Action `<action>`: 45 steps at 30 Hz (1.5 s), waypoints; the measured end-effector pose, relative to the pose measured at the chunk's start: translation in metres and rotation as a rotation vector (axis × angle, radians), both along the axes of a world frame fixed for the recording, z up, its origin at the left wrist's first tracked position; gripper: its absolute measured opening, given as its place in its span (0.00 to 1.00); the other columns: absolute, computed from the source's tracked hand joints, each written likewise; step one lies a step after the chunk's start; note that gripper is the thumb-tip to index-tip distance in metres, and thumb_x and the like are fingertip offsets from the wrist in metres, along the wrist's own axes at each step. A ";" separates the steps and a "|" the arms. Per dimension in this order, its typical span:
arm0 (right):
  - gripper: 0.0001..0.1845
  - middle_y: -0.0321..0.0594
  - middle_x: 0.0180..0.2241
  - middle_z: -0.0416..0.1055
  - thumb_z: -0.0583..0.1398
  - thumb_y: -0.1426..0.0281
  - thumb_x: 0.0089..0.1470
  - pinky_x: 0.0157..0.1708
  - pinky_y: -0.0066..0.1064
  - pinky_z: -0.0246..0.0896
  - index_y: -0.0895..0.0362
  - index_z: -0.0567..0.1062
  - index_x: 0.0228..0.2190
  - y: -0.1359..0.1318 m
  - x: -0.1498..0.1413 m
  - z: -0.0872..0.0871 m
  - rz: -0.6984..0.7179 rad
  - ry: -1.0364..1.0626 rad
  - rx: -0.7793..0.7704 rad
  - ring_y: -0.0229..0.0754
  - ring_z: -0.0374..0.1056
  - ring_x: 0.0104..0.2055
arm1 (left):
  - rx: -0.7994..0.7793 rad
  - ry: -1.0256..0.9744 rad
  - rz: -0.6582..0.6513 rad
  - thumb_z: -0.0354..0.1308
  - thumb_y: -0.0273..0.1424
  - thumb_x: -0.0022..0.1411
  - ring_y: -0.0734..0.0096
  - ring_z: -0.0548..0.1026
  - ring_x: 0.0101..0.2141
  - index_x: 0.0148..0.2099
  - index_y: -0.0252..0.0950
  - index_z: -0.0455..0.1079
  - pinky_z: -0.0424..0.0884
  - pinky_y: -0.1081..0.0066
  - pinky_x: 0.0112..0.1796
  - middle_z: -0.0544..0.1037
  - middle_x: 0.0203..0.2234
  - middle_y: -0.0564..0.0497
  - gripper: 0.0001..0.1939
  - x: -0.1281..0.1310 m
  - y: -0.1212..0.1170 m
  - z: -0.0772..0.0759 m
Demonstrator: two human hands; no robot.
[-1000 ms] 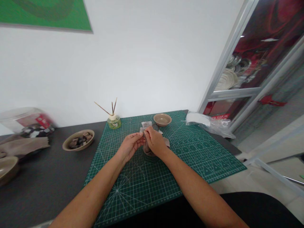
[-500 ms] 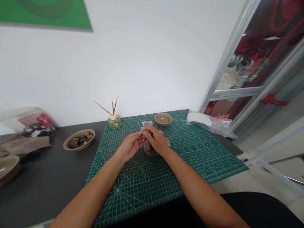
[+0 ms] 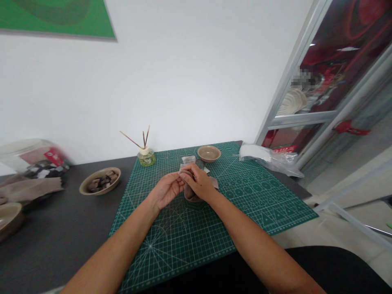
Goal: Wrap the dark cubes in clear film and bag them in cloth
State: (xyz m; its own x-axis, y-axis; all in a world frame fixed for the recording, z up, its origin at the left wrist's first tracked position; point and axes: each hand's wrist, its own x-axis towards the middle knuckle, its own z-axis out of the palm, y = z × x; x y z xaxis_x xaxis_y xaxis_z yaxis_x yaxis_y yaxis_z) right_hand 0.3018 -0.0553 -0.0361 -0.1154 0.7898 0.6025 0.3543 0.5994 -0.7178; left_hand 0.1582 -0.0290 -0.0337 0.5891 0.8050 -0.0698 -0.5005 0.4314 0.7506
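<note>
Both hands meet over the middle of the green cutting mat (image 3: 153, 228). Between them is a rounded, brown, soft-looking fabric piece (image 3: 190, 193), partly covered by my fingers. My right hand (image 3: 201, 182) curls over its top from the right, with thumb and fingers closed on it. From the left, my left hand (image 3: 168, 189) pinches at its upper edge, thumb against fingertips, the lower fingers curled loosely. Just behind the hands lie pale and grey cloth scraps (image 3: 188, 160). Another light scrap (image 3: 214, 183) shows beside my right wrist.
A tan bowl (image 3: 209, 154) stands on the mat's far side, near a reed diffuser (image 3: 146, 157). Left are a bowl of brown pieces (image 3: 82, 188), another bowl (image 3: 12, 224), brown cloth (image 3: 36, 188) and a clear tub (image 3: 30, 151). A plastic bag (image 3: 269, 159) lies right.
The view has shifted slightly. My hands stay together at the brown fabric piece, with only a small change in the fingers at its top.
</note>
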 end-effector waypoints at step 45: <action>0.16 0.35 0.24 0.68 0.51 0.63 0.61 0.33 0.30 0.60 0.56 0.72 0.26 0.006 0.004 0.000 0.012 0.076 -0.130 0.38 0.64 0.29 | -0.012 0.008 -0.103 0.69 0.24 0.49 0.79 0.73 0.23 0.34 0.25 0.73 0.73 0.80 0.27 0.75 0.23 0.50 0.10 -0.003 -0.001 0.002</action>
State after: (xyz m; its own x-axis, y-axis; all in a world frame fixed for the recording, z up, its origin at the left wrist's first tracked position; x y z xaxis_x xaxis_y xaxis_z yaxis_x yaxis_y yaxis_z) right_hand 0.3060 -0.0495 -0.0358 -0.0834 0.8604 0.5027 0.2889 0.5037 -0.8142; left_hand 0.1550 -0.0299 -0.0314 0.6681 0.7394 -0.0840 -0.4469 0.4888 0.7492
